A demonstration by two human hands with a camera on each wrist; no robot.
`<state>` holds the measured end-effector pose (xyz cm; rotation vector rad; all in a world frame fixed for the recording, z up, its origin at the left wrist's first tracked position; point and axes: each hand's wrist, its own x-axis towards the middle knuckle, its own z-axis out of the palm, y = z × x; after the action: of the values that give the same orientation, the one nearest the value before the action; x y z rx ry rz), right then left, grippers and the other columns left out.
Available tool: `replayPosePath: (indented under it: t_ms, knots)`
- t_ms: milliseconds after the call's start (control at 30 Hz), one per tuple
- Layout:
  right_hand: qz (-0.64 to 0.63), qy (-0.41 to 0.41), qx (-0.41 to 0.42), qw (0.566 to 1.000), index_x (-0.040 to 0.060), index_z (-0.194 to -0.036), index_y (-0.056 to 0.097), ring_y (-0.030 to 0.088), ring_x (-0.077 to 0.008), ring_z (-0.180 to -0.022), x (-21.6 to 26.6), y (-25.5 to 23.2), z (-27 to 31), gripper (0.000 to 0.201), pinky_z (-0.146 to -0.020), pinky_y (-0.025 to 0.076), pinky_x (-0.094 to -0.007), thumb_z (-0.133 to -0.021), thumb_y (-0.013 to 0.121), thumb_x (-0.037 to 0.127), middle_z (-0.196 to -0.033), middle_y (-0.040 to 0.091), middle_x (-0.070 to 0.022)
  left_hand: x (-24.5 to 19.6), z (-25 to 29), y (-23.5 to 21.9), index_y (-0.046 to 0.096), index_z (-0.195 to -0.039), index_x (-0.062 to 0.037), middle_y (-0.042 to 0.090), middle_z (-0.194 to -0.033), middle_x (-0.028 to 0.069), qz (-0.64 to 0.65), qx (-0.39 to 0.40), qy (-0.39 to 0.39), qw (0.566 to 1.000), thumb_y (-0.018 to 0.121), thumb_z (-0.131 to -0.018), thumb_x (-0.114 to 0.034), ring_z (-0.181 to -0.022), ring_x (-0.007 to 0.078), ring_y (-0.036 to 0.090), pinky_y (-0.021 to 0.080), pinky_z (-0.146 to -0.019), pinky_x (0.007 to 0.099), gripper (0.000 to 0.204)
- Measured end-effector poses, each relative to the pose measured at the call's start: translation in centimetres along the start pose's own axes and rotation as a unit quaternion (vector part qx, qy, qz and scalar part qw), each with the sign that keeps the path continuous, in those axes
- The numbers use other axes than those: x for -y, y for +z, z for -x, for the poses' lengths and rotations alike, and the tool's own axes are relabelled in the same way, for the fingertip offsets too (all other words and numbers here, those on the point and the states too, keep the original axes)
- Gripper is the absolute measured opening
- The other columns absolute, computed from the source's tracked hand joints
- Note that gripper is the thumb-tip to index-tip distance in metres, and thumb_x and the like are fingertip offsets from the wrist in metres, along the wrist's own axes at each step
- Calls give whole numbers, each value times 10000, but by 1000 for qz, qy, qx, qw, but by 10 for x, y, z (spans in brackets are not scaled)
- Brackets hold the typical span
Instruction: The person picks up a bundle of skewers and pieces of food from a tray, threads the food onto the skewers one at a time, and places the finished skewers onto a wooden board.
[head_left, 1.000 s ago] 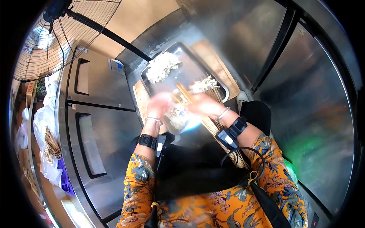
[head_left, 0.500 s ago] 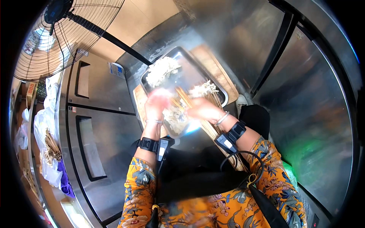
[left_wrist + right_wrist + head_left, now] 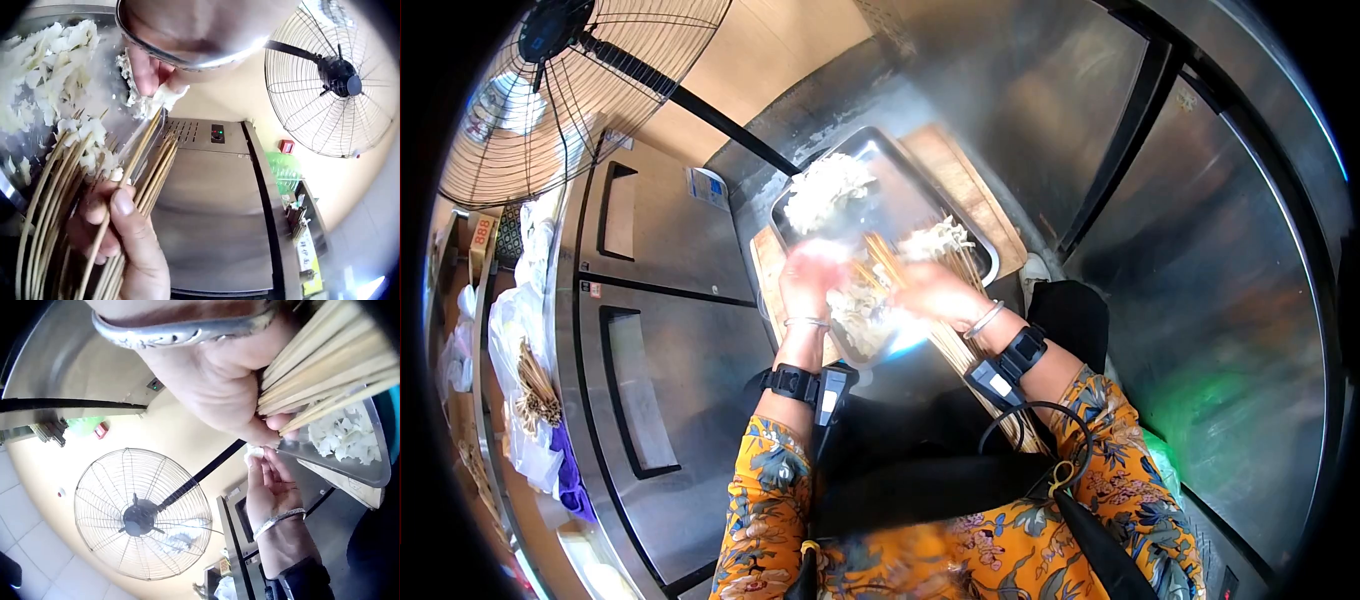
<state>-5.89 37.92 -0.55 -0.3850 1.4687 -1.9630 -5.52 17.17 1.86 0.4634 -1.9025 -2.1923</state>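
Steel doors (image 3: 1200, 300) stand right of the person's two hands, with a steel cabinet (image 3: 685, 370) off to the left. Nearest, patterned orange sleeves (image 3: 770, 480) lead up to the hands, with a metal bangle at each wrist. The right hand (image 3: 940, 295) grips a bundle of thin wooden skewers (image 3: 950, 345), one pinched out between thumb and finger. Close by, the left hand (image 3: 812, 275) pinches a soft white piece (image 3: 167, 99) at that skewer's tip; whether the hands touch, I can't tell. Under them sits a metal tray (image 3: 890, 180), white pieces (image 3: 862, 318) heaped between the hands and another pile (image 3: 832, 190) just beyond the left. Loaded skewers (image 3: 940, 238) lie past the right hand. Beneath the tray is a wooden board (image 3: 960, 180); well beyond the left hand stands a wire fan (image 3: 555, 30), before a pale wall (image 3: 775, 50).
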Motion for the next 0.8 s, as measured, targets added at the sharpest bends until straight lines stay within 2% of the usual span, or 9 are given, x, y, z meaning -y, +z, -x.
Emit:
replayPosePath:
  t_ms: [67, 167, 267, 367, 467, 567, 667, 800]
  knots:
    - [-7, 5, -1, 1000, 22, -815, 563, 497, -79, -526, 1, -1, 1, 113, -462, 404, -231, -763, 591, 118, -623, 532, 1, 7, -8, -7, 585, -948, -23, 595, -803, 25, 39, 15, 3, 999, 577, -832, -69, -685, 85, 565, 519, -615, 218, 126]
    - [2, 2, -7, 1000, 21, -831, 567, 499, -77, -539, 2, -1, 0, 112, -472, 406, -226, -761, 582, 108, -627, 533, -2, 9, -2, -7, 600, -954, -32, 591, -799, 6, -101, 41, 74, 991, 588, -828, -77, -690, 58, 548, 509, -600, 200, 135]
    - [-4, 9, -4, 1000, 21, -838, 570, 502, -77, -542, 6, 0, 3, 114, -473, 406, -224, -756, 579, 101, -634, 538, -5, 3, 4, 0, 615, -956, -37, 590, -800, -2, -164, 67, 76, 981, 594, -826, -82, -687, 45, 538, 506, -596, 193, 139]
    - [-23, 18, -1, 1000, 21, -833, 574, 504, -77, -539, 6, 0, 3, 111, -472, 406, -225, -752, 579, 97, -639, 543, -6, 7, 4, 1, 620, -956, -26, 595, -812, 2, -162, 60, 90, 981, 595, -826, -88, -687, 47, 539, 507, -595, 196, 146]
    - [-14, 12, -3, 1000, 20, -830, 576, 505, -78, -533, 3, -1, 2, 108, -468, 405, -227, -750, 579, 93, -644, 544, -5, 3, 4, 2, 616, -956, -14, 605, -821, 10, -186, 78, 80, 976, 600, -822, -90, -697, 61, 555, 511, -606, 205, 155]
    - [-5, 15, -1, 1000, 17, -830, 575, 507, -82, -532, -1, -2, 0, 111, -469, 407, -229, -745, 581, 87, -648, 546, -5, -1, 4, 1, 612, -958, -3, 618, -838, 27, -97, 89, 15, 991, 605, -818, -93, -716, 86, 580, 516, -618, 220, 167]
    - [-14, 15, -4, 1000, 13, -832, 574, 512, -90, -540, 3, -2, 2, 116, -478, 413, -233, -739, 585, 82, -651, 549, -11, -2, 10, 3, 608, -967, -5, 625, -856, 40, -85, 102, -45, 990, 605, -817, -95, -729, 107, 597, 518, -628, 229, 175]
    - [-26, 23, -15, 999, 6, -836, 574, 520, -99, -552, 7, -1, 3, 117, -491, 422, -237, -739, 583, 72, -655, 555, -23, -9, 17, 12, 601, -979, 2, 625, -868, 48, -89, 112, -15, 990, 608, -815, -96, -731, 111, 598, 517, -627, 223, 191]
